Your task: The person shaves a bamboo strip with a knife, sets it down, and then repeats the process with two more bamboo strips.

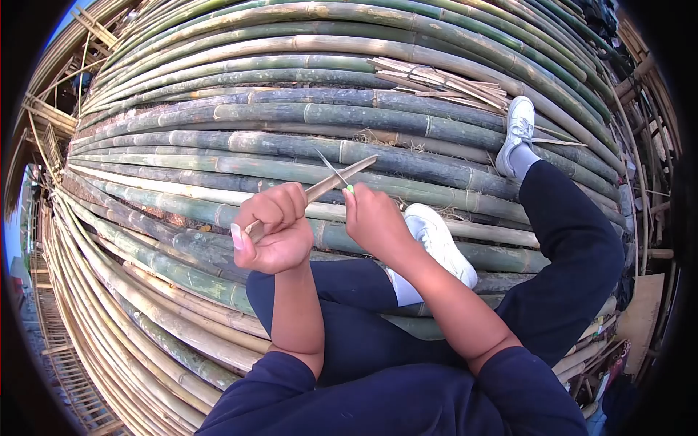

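Observation:
My left hand (273,229) is closed around a flat bamboo strip (340,179), which points up and to the right out of the fist. A short end of the strip shows near the thumb. My right hand (378,221) grips a knife (332,168) by its bright green handle, mostly hidden inside the fingers. The thin blade slants up to the left and crosses the strip in this view. Both hands are close together above the bamboo poles, in front of my lap.
Long green and tan bamboo poles (349,116) lie side by side under me. A tied bundle of split bamboo strips (440,81) rests on them near my outstretched white shoe (519,131). My other shoe (440,247) is behind the right hand. Bamboo framework (54,116) stands at the left.

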A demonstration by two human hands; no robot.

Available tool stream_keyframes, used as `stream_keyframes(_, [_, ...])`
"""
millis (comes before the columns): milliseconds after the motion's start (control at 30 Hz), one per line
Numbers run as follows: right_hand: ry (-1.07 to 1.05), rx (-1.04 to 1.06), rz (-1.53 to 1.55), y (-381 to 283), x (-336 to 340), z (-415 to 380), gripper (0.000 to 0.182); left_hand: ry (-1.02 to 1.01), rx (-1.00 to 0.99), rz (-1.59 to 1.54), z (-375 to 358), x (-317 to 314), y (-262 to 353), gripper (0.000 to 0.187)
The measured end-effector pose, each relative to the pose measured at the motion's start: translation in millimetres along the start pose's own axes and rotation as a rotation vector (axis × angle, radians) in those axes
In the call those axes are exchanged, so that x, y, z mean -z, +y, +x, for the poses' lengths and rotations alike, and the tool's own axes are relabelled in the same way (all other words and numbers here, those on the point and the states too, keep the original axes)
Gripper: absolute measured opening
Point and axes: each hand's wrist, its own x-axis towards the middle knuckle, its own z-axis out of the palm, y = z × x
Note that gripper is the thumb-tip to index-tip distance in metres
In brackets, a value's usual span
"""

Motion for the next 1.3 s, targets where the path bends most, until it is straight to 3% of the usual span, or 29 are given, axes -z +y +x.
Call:
stream_keyframes(67, [0.093,-0.142,-0.095,36,-33,12,0.031,-0.072,0.023,-0.010,0,-3,-2,0.046])
stream_keyframes(167, [0.055,-0.176,-0.137,77,-42,28,0.031,-0.042,0.026,-0.019,4,-1,-3,0.050])
stream_keyframes(300, [0.070,-0.016,-0.010,-9,13,4,0.032,-0.179,0.052,-0.018,3,8,-2,0.055])
stream_keyframes(400, [0.137,-0.076,-0.069,31,-31,12,0.030,-0.246,0.036,-0.023,7,6,-2,0.056])
stream_keyframes(467, [0.156,0.007,0.012,43,-32,25,0.029,-0.106,0.007,-0.038,8,12,-4,0.056])
stream_keyframes(533, [0.073,0.030,-0.150,14,-11,23,0.028,-0.061,-0.001,-0.034,9,18,-3,0.055])
stream_keyframes(633, [0.057,0.038,-0.022,-32,11,7,0.029,-0.021,0.003,-0.025,9,20,-2,0.055])
stream_keyframes(767, [0.127,0.010,-0.081,32,-39,27,0.030,-0.023,-0.005,-0.036,11,18,-3,0.054])
stream_keyframes(900, [0.029,0.026,-0.027,-21,4,15,0.031,-0.010,-0.001,-0.027,10,21,-2,0.054])
stream_keyframes(1000, [0.086,0.057,-0.003,-25,-13,5,0.031,-0.043,0.014,0.017,8,7,-1,0.053])
stream_keyframes(1033, [0.086,-0.033,-0.051,-10,-20,12,0.031,-0.046,0.028,0.007,7,7,1,0.053])
stream_keyframes(1100, [0.132,-0.001,-0.034,53,-47,34,0.031,-0.055,0.015,-0.017,7,11,1,0.053])
stream_keyframes(1133, [0.175,0.027,-0.011,54,-42,39,0.031,-0.063,0.008,-0.036,8,12,2,0.053])
stream_keyframes(1233, [0.099,-0.019,-0.005,2,-1,20,0.030,-0.065,-0.001,-0.070,5,9,-1,0.053])
stream_keyframes(1300, [0.092,0.005,0.024,-8,-9,7,0.031,-0.073,-0.001,-0.045,2,3,-2,0.053])
